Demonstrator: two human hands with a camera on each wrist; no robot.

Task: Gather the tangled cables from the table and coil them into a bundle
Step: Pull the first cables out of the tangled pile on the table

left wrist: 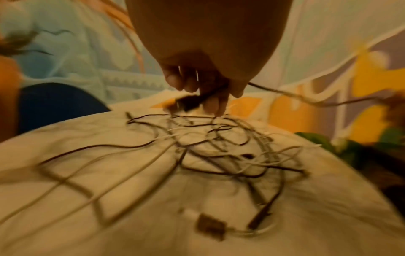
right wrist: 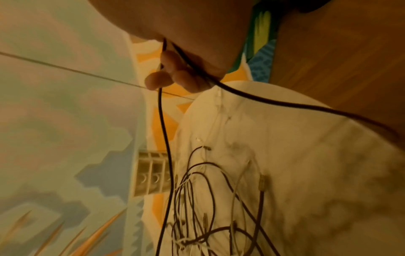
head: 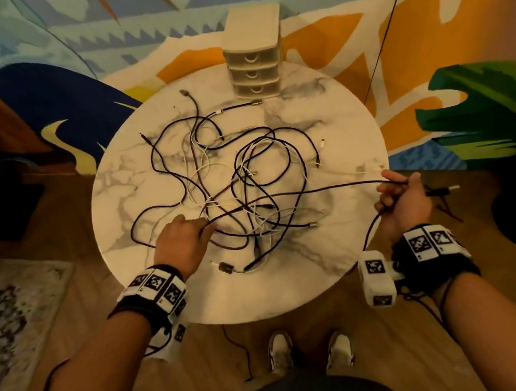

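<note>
**Head view: one black cable drawn out of the tangle, coiling just begun**

The right hand (head: 401, 199), off the table's edge, has its fingers curled round a black cable (head: 331, 188); a plug end sticks out beyond the hand and a slack loop hangs below the wrist. From that grip the cable runs fairly straight across to the left hand (head: 183, 238), which pinches a dark strand between thumb and fingers at the near side of the tangled cables (head: 241, 177). The left wrist view, though blurred, shows the fingertips (left wrist: 215, 105) closed on a dark cable just above the heap.

The heap lies on the marble table (head: 349, 249), mostly ahead of the left hand and between the two hands, black and white cords crossing each other. A small drawer unit (head: 253, 61) stands well beyond both hands at the table's far side.

Judging by this, the step in hand is freeing the first cable; no bundle exists yet. The next move likely calls for the left hand to steady or lift the crossing strands while the right gathers length into loops, gently, since a hard pull could tighten knots or drag the heap off the table.
</note>
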